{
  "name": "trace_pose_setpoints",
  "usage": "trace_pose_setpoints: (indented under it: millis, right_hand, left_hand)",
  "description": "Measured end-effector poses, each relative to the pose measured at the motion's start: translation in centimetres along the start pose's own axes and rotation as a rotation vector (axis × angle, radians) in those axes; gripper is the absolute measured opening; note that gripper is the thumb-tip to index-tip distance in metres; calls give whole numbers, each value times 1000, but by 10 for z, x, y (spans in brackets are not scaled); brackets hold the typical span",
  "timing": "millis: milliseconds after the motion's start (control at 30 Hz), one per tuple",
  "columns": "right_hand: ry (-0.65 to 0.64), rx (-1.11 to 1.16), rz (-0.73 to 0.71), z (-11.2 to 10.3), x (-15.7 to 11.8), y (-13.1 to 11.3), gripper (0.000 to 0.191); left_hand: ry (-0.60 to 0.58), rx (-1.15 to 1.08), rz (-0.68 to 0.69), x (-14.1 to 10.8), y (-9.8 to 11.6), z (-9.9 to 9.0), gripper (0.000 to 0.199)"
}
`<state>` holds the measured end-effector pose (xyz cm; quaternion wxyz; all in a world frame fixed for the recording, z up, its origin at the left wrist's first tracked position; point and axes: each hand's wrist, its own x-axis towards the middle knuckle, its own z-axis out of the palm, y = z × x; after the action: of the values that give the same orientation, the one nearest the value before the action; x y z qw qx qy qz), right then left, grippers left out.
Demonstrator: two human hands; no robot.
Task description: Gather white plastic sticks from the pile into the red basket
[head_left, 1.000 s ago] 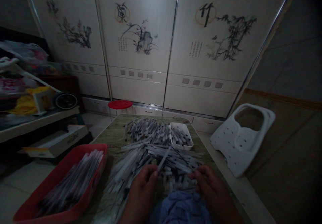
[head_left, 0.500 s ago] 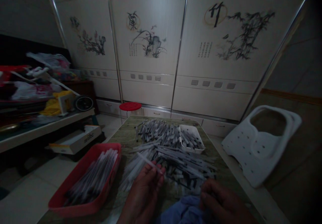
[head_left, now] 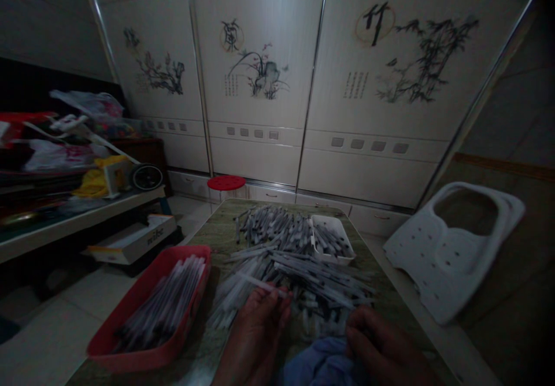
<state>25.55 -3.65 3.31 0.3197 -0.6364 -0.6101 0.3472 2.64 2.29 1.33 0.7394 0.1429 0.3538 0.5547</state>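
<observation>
Nearest, a blue cloth [head_left: 323, 366] lies bunched at the near edge of the table [head_left: 210, 231], with the right hand [head_left: 375, 340] just right of it; its fingers are curled, and I cannot tell whether they hold anything. To the left, the left hand [head_left: 255, 331] is palm up, pinching one pale plastic tube [head_left: 252, 280] in its fingertips, slanting toward the far left. Farther left sits a red basket [head_left: 143, 360] of similar tubes. Beyond the hands spreads a loose heap of tubes [head_left: 318, 276], then a white box [head_left: 333, 259] of small dark-tipped pieces at right. Past the table stands a red stool [head_left: 226, 182].
</observation>
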Motion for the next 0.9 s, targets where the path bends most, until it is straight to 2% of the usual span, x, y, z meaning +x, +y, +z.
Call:
trace_pose_setpoints:
  millis: [233, 433, 633, 900]
  right_hand:
    - [34, 13, -8, -1, -1, -1, 28]
    - [6, 27, -87, 13, 3, -7, 34]
    - [-47, 60, -122, 20, 5, -5, 34]
    - [35, 119, -49, 29, 9, -8, 29]
  left_hand:
    - [-54, 66, -19, -7, -12, 8, 15]
    - [-121, -10, -197, -15, -29, 18, 23]
    - [-28, -45, -286, -20, -29, 24, 16]
    - [-61, -43, -317, -19, -34, 19, 25]
